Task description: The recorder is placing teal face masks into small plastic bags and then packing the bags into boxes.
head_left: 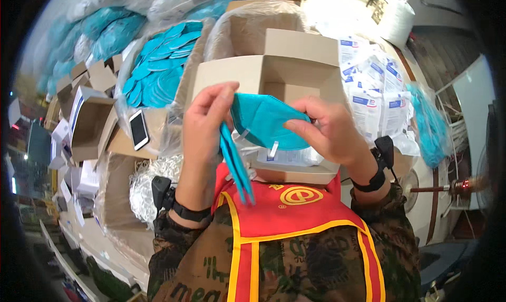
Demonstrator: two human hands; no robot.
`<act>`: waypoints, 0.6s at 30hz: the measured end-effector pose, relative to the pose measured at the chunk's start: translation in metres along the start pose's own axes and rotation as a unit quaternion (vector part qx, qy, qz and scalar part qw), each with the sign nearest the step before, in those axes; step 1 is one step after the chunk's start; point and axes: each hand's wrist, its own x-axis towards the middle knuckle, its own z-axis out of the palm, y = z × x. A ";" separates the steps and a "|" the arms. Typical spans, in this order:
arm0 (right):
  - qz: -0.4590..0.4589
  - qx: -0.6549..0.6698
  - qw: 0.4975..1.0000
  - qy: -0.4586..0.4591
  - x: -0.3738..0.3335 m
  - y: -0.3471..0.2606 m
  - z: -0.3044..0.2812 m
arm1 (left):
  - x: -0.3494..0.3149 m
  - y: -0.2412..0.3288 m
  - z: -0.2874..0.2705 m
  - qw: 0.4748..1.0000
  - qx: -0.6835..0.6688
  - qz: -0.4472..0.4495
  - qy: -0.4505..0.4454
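Observation:
A turquoise folded face mask (271,122) is stretched between my two hands over an open cardboard box (303,72). My left hand (210,109) is closed, pinching the mask's left end between thumb and fingers. More turquoise masks (237,162), folded thin and seen edge-on, hang down from that same hand. My right hand (332,128) pinches the mask's right end, thumb in front. Small white tabs show along the mask's lower edge. Behind and below it, white packets with blue print (290,156) lie in the near part of the box.
At the left, a plastic-lined box (182,80) holds many turquoise masks, with a white phone (139,129) beside it. White elastic cords (150,188) fill another box nearer me. Printed packets (369,80) are piled at the right, next to a bag of turquoise material (429,128).

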 end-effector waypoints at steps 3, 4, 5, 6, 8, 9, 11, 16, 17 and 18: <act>-0.037 -0.038 0.998 0.019 0.003 -0.003 0.025 | 0.006 -0.003 0.002 0.995 -0.064 0.020 0.067; -0.053 -0.039 0.998 0.012 0.002 -0.003 0.033 | 0.007 -0.003 0.003 0.993 -0.073 0.020 0.085; -0.069 -0.041 0.997 0.006 0.000 -0.005 0.040 | 0.008 -0.004 0.003 0.994 -0.072 0.019 0.078; -0.084 -0.045 0.995 0.000 -0.001 -0.006 0.047 | 0.010 -0.008 0.003 0.995 -0.073 0.018 0.070; -0.078 -0.055 0.995 -0.024 -0.002 -0.009 0.052 | 0.012 -0.013 0.004 0.996 -0.075 0.015 0.053; -0.061 -0.048 0.996 -0.033 -0.002 -0.014 0.051 | 0.012 -0.011 0.006 0.996 -0.072 0.023 0.054; -0.083 -0.068 0.994 -0.018 0.000 -0.020 0.048 | 0.017 -0.016 0.000 0.995 -0.054 0.034 0.073; -0.125 -0.218 0.966 -0.065 0.004 -0.026 0.053 | 0.028 -0.018 -0.005 0.988 -0.112 0.051 0.098; -0.118 -0.234 0.964 -0.049 0.004 -0.021 0.054 | 0.028 -0.019 -0.007 0.986 -0.127 0.053 0.090; -0.108 -0.252 0.961 -0.031 0.005 -0.010 0.053 | 0.027 -0.019 -0.004 0.985 -0.143 0.052 0.081</act>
